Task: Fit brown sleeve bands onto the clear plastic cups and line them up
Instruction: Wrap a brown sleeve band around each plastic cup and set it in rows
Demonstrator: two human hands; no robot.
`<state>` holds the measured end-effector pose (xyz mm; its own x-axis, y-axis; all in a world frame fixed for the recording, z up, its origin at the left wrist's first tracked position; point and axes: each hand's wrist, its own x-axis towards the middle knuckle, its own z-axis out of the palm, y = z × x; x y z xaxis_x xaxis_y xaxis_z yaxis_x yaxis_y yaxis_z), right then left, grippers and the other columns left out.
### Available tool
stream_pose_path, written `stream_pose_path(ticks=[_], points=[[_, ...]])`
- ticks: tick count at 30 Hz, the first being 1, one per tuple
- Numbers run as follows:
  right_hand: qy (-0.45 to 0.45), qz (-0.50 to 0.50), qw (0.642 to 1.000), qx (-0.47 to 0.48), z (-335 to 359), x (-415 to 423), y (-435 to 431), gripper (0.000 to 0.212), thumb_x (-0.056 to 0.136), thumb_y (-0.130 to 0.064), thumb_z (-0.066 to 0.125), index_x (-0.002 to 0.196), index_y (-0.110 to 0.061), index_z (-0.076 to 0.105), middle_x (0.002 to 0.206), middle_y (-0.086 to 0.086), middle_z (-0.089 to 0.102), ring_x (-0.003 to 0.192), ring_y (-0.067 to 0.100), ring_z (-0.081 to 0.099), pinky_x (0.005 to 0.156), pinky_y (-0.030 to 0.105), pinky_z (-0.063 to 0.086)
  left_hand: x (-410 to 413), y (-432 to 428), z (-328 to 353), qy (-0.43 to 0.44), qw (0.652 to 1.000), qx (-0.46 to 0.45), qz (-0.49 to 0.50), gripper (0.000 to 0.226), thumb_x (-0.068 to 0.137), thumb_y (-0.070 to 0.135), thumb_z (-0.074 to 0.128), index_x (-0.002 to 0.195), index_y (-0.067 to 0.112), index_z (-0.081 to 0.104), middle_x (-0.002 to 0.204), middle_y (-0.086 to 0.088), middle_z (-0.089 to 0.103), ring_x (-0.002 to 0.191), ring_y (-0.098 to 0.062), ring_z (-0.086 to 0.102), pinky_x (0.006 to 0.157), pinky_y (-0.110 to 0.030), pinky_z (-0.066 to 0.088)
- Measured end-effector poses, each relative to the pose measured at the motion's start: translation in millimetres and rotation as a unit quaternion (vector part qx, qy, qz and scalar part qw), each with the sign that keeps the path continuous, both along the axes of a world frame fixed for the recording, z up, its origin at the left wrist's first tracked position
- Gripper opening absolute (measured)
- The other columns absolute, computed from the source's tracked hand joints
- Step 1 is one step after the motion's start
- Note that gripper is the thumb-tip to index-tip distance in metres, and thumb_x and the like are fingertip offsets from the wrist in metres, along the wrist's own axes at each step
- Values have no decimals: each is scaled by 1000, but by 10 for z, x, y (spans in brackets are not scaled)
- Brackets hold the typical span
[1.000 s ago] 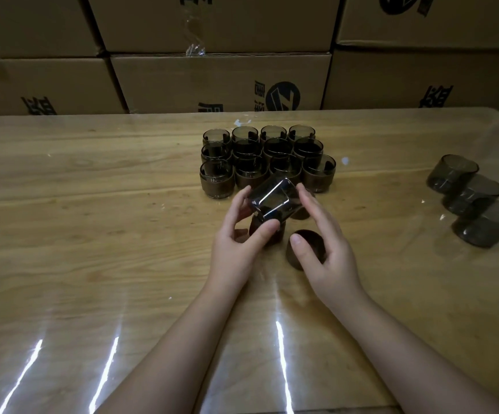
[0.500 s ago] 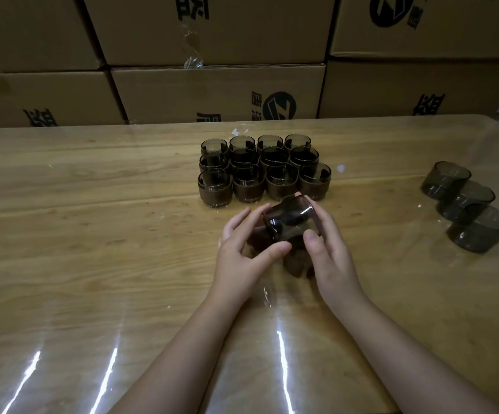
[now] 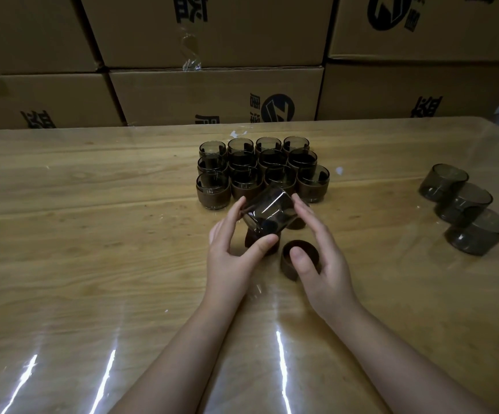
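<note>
Big cardboard boxes (image 3: 212, 94) are standing in a wall far past the hands. The shiny wooden surface (image 3: 93, 264) is lying under both hands. Twelve banded cups (image 3: 260, 168) are sitting in rows just past the fingertips. Three bare cups (image 3: 463, 207) are sitting in a line well off to the right of the right hand. The left hand (image 3: 230, 258) is gripping a tilted clear cup (image 3: 267, 213) (finger on top, thumb below), up off the surface between both hands. The right hand (image 3: 322, 258) is lying open, its straight fingers touching the cup's right side. One brown band (image 3: 290, 270) is sitting by the right thumb, and a second band (image 3: 254, 239) is sitting under the held cup.
</note>
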<state>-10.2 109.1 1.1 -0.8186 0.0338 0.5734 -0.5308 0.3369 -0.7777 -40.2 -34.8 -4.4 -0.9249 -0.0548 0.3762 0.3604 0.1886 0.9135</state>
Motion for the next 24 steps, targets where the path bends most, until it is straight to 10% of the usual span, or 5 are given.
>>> stream_pose_path(ticks=[5, 10, 15, 24], points=[[14, -9, 1000, -2, -6, -7, -1, 53, 91, -33, 47, 142, -25, 35, 152, -6, 37, 142, 10, 32, 114, 38, 29, 16, 12, 32, -21, 999, -10, -46, 62, 62, 61, 67, 121, 62, 47, 124, 18, 52, 129, -7, 42, 104, -9, 32], [-9, -10, 999, -32, -29, -48, 40, 52, 93, -42, 43, 144, -37, 32, 152, -12, 38, 141, 12, 33, 114, 48, 28, 61, 27, 42, -19, 996, -43, -73, 57, 64, 62, 66, 118, 56, 51, 135, -2, 48, 125, -18, 48, 111, -47, 36], [-59, -9, 998, -32, -46, -67, 29, 50, 90, -51, 44, 138, -46, 32, 146, -20, 41, 138, 6, 37, 113, 52, 29, 5, 11, 20, -9, 997, 11, -79, 45, 72, 55, 64, 116, 57, 56, 130, 2, 56, 124, -5, 50, 104, -28, 39], [-38, -9, 999, 18, 11, -28, -14, 61, 89, -69, 37, 141, -38, 30, 148, -18, 37, 140, 4, 33, 114, 57, 24, -39, -15, -39, -22, 998, 54, -35, 58, 74, 53, 66, 129, 44, 50, 133, 6, 57, 131, -8, 47, 110, -33, 35]])
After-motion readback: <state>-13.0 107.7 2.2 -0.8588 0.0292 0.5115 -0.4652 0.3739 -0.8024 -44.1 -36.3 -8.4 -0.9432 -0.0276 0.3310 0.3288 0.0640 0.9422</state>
